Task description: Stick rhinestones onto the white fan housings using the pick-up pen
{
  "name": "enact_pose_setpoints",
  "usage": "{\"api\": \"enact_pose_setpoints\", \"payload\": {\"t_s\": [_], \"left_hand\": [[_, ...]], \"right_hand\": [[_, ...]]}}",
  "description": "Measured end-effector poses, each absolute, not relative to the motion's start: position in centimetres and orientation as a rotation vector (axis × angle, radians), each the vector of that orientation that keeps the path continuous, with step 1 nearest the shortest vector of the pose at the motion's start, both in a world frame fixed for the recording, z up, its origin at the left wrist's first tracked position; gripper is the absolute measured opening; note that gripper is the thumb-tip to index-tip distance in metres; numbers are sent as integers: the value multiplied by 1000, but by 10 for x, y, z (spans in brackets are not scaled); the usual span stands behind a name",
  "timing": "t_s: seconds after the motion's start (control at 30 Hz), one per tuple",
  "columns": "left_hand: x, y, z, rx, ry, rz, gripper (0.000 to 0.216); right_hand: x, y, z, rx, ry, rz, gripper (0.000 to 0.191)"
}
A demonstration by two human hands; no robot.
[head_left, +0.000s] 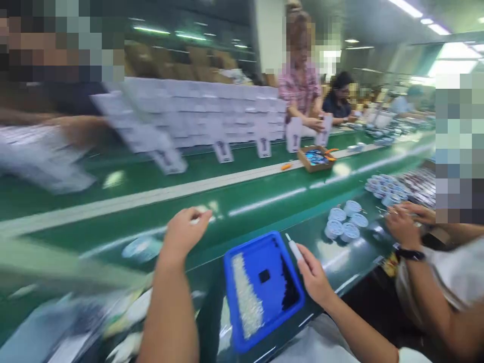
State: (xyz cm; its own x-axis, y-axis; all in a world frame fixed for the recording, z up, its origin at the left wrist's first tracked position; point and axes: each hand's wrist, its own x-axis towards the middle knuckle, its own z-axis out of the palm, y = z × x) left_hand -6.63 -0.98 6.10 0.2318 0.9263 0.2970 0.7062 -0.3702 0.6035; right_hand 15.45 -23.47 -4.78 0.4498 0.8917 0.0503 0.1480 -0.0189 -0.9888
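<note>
My left hand (186, 231) is held out over the green work surface with its fingers pinched together. A small whitish bit shows at the fingertips, too blurred to name. Wrapped round a white pen-like tool (295, 250) with a thin pale tip, my right hand (315, 278) is at the right edge of a blue tray (231, 297). Small white pieces (246, 297) lie heaped along the tray's left side. Dark pieces (290, 287) fill its right side, and a black square (264, 276) sits near the middle.
Several round light-blue containers (350, 232) stand to the right, near a co-worker's hands (404, 224). A cardboard box (315, 160) of blue items is across the belt (212, 201). White boxes (223, 151) line the far side. Blurred plastic bags (56, 322) lie at lower left.
</note>
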Motion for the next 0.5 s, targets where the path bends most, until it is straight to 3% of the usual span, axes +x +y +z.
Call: {"api": "enact_pose_setpoints", "payload": {"t_s": [0.07,0.23,0.4,0.5], "left_hand": [[-70,-3,58,2080,1728,871,20],[-80,18,36,1871,2022,693,14],[-96,20,13,1564,2293,576,44],[-110,23,6,1453,2296,360,53]], "right_hand": [[155,-223,-47,-1517,-985,774,48],[150,-185,-40,-1503,-1110,740,34],[136,-150,-29,-1389,-1308,630,28],[131,-134,-29,-1297,-1386,755,32]]}}
